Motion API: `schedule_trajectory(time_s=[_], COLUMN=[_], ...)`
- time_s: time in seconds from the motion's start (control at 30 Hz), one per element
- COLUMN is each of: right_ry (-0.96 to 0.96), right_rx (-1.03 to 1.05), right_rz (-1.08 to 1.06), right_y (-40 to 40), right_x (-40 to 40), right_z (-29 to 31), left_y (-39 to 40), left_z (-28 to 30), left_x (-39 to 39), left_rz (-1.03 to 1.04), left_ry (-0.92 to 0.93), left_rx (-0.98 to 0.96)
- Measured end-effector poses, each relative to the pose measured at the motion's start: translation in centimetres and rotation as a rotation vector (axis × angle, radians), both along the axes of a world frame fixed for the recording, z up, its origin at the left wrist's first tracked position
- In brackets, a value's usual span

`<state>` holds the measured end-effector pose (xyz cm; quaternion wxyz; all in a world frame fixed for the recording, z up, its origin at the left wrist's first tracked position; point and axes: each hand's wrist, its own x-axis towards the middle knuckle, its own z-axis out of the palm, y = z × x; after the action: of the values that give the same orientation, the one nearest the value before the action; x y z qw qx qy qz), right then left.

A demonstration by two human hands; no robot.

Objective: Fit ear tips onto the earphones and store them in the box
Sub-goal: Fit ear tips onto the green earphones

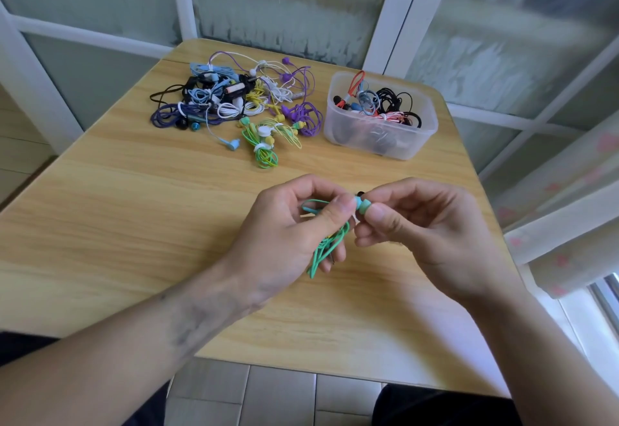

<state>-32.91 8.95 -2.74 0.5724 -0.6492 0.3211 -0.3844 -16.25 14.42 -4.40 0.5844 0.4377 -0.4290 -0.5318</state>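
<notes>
My left hand (294,224) grips a bundled teal-green earphone cable (326,244) above the middle of the wooden table (134,211). Thumb and fingers of my right hand (412,224) pinch a light blue ear tip (362,206) at the earbud end, right against my left fingertips. A small dark piece (359,194) peeks out just above the tip. A clear plastic box (382,117) at the back right holds several coiled earphones. A pile of loose earphones (241,104) in many colours lies at the back left.
The table stands in a corner of frosted glass panels with white frames (395,13). A pale curtain (569,211) hangs at the right. Tiled floor (278,395) shows below the table's near edge.
</notes>
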Motion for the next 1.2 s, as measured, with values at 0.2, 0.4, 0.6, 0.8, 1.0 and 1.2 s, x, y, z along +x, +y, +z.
schedule_trajectory(time_s=[0.2,0.4,0.6,0.8,1.0,1.2], right_ry=[-0.107,-0.099,-0.147,-0.238,-0.431,-0.585], right_rx=[0.134,0.248,0.357,0.577,0.923,1.134], right_rz=[0.123,0.183,0.128,0.107,0.109,0.128], right_y=[-0.4,-0.4,0.1,0.6,1.1,1.2], right_x=[-0.1,-0.2,0.4,1.1,1.7,1.7], right_z=[-0.2,-0.2,-0.1,-0.2,-1.1,-1.4], left_y=[0.1,0.1,0.0,0.0,-0.4,-0.6], left_z=[0.3,0.2,0.0,-0.5,-1.0,-0.7], left_x=[0.2,0.3,0.4,0.3,0.7,0.9], left_rz=[-0.107,-0.130,-0.090,-0.018,0.119,0.176], left_ry=[0.076,0.020,-0.010,-0.066,-0.362,-0.517], left_rx=[0.048,0.024,-0.036,-0.089,-0.307,-0.431])
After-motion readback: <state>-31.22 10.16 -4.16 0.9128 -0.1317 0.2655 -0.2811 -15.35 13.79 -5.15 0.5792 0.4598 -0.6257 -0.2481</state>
